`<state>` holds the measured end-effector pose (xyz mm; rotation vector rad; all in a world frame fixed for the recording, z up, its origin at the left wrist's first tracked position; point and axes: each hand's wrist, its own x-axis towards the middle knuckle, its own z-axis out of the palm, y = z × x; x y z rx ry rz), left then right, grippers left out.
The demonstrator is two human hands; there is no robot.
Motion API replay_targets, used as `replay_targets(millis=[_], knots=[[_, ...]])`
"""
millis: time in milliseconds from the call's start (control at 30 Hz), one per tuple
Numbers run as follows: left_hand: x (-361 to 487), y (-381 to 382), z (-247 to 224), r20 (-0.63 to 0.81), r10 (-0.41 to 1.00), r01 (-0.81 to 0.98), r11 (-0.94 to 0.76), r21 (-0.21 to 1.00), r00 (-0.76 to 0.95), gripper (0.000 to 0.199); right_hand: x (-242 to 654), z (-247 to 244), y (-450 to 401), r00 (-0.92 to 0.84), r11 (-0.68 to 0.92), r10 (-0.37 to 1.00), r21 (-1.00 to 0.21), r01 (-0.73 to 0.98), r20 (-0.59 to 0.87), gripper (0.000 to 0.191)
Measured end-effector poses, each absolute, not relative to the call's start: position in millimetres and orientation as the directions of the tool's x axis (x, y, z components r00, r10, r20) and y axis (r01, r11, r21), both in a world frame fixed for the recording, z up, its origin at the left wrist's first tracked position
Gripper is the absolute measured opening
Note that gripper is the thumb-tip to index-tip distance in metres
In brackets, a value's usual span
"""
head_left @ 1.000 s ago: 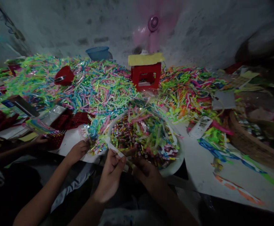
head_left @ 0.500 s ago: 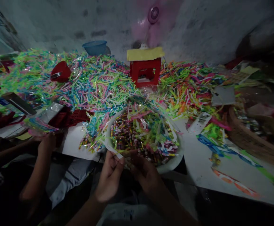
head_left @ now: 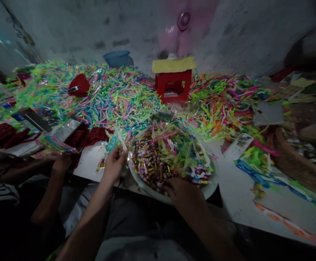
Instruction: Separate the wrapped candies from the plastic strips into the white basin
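Note:
My left hand [head_left: 114,162] is pinched on a white strip [head_left: 122,140] just left of the basin's rim. A round pale basin [head_left: 144,187] holds small banded pieces [head_left: 146,156] on its left side and tangled green, pink and white strips [head_left: 182,148] on its right. My right hand [head_left: 181,192] reaches over the near rim, with its fingertips down among the banded pieces. Its fingers are curled, and what they hold, if anything, is hidden.
A red stool [head_left: 173,86] with a yellow top stands behind the basin amid heaps of coloured strips [head_left: 125,98]. A co-worker's hand [head_left: 62,163] is at the left. A white power strip [head_left: 238,146] lies right.
My hands have moved apart from in front of the basin. The left went up and left with the white strip, while the right reached into the banded pieces. The view has shifted slightly.

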<state>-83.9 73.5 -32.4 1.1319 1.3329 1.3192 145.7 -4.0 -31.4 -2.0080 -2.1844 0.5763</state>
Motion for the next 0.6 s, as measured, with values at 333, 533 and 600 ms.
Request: replay_targets(millis=[333, 533, 600], knots=[[-127.5, 200.4, -52.1, 0.043, 0.969, 0.491, 0.084, 0.867, -0.242, 0.048, 131.3, -18.1, 10.7, -0.29, 0.19, 0.933, -0.392, 0.9, -0.214, 0.015], [-115.8, 199.5, -41.4, 0.061, 0.989, 0.695, 0.052, 0.717, -0.136, 0.02, 143.4, -18.7, 1.9, -0.231, 0.184, 0.973, -0.548, 0.816, -0.016, 0.021], [-98.3, 194.4, -33.3, 0.138, 0.988, 0.737, -0.043, 0.674, -0.069, 0.026, 147.7, -18.9, -2.5, -0.219, 0.215, 0.973, -0.627, 0.749, 0.072, 0.022]])
